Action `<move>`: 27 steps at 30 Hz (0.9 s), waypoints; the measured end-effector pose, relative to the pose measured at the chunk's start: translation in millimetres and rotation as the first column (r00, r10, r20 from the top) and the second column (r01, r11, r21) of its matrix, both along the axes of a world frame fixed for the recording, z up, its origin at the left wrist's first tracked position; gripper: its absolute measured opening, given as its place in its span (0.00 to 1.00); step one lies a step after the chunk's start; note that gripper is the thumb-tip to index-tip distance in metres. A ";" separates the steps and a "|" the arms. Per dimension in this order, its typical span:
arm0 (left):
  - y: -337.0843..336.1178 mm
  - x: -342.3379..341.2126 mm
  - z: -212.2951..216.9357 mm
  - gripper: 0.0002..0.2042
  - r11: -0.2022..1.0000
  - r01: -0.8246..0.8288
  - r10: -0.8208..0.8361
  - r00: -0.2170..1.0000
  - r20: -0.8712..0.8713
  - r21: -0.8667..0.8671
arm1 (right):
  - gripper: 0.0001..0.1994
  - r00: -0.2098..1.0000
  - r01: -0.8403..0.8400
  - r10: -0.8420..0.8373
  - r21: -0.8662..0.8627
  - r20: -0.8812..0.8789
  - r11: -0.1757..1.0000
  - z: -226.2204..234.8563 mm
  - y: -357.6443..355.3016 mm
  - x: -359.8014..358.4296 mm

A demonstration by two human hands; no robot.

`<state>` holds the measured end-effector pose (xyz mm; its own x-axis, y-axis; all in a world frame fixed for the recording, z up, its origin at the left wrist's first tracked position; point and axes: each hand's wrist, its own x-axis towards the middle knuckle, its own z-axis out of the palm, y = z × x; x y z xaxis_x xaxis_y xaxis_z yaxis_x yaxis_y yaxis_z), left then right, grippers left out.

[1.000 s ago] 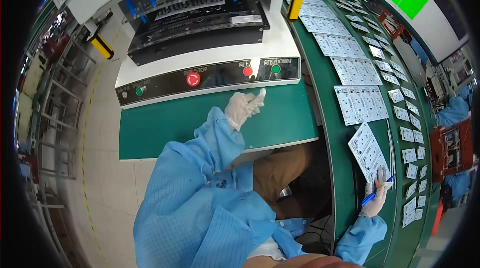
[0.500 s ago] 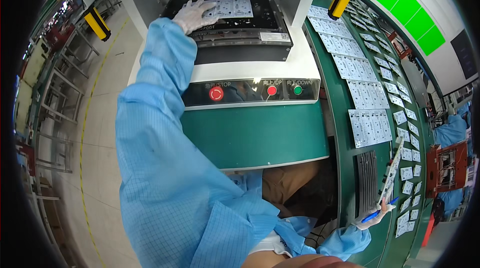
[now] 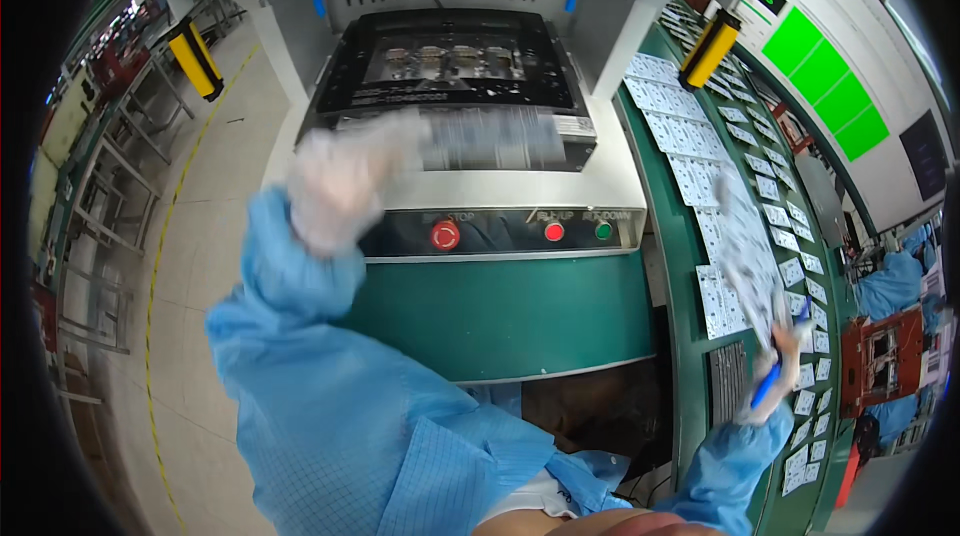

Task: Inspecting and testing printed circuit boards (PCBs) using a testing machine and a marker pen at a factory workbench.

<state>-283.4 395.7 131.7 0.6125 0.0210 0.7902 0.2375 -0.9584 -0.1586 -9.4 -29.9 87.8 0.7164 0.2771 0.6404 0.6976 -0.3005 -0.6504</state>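
In front of you stands a white machine (image 3: 450,191), a green bench top (image 3: 500,321) before it and a long green table (image 3: 690,416) to its right, with a screen (image 3: 825,86) showing green blocks above the table's far side. The machine's black block (image 3: 545,36) has its patterned recess uncovered. Just in front of the block, a blurred board (image 3: 500,141) extends rightward from your gloved left hand (image 3: 345,186); your fingers have its left end, but blur hides how far each one bends. Over the table, your right hand (image 3: 785,366) is closed around the near end of a raised board (image 3: 745,246), with a blue pen (image 3: 768,383) in the same grip. That board overlaps your view of the larger boards (image 3: 682,136) in a column; small boards (image 3: 780,216) lie in rows farther right. Smallest are the red and green buttons (image 3: 554,233) on the machine's front.
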 end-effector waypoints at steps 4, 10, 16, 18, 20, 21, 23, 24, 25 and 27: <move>-52.6 -32.3 -63.5 0.09 0.961 0.093 -0.108 0.993 -0.044 -0.261 | 0.14 0.825 -0.236 0.396 -0.390 0.404 0.890 31.1 168.0 7.2; -134.9 -13.9 -159.3 0.15 0.860 -0.221 -0.053 0.859 -0.510 -0.461 | 0.16 0.699 -0.476 0.594 -0.360 0.400 0.802 25.4 404.3 -5.1; -111.8 -7.0 -158.7 0.11 0.415 -0.306 0.097 0.951 -0.293 -0.857 | 0.26 0.476 -0.803 0.879 -0.418 -0.020 0.426 -14.1 513.8 55.4; -69.2 -48.7 -125.1 0.09 0.809 -0.458 0.409 0.889 -0.206 -0.370 | 0.25 0.534 -0.627 0.838 -0.613 0.110 0.480 11.5 497.0 22.2; -21.6 -59.2 -137.9 0.12 0.514 -0.734 0.639 0.673 -0.372 -0.444 | 0.24 0.578 -0.365 0.767 -0.752 0.279 0.548 27.0 484.5 11.8; -6.3 -66.0 -144.3 0.11 0.536 -0.673 0.650 0.714 -0.260 -0.509 | 0.23 0.621 -0.412 0.745 -0.706 0.245 0.576 23.7 487.4 10.6; 19.1 -68.2 -167.9 0.15 0.624 -0.623 0.685 0.727 -0.054 -0.471 | 0.20 0.700 -0.484 0.692 -0.598 0.174 0.639 21.2 489.6 10.0; 22.2 -69.7 -173.3 0.15 0.623 -0.622 0.681 0.730 -0.062 -0.474 | 0.18 0.686 -0.461 0.696 -0.614 0.211 0.641 15.2 496.3 10.4; 25.4 -69.4 -175.0 0.17 0.626 -0.608 0.668 0.741 -0.066 -0.488 | 0.17 0.609 -0.535 0.735 -0.530 0.299 0.658 7.0 498.9 2.5; 29.2 -65.7 -177.2 0.20 0.626 -0.594 0.651 0.755 -0.080 -0.505 | 0.18 0.608 -0.222 0.635 -0.666 0.476 0.712 5.5 499.7 1.4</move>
<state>-349.1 424.8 -45.4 0.2290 0.7507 0.6196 0.7926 -0.5133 0.3290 -8.1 469.9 93.3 -0.1143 0.8440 0.5240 0.9867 0.0349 0.1590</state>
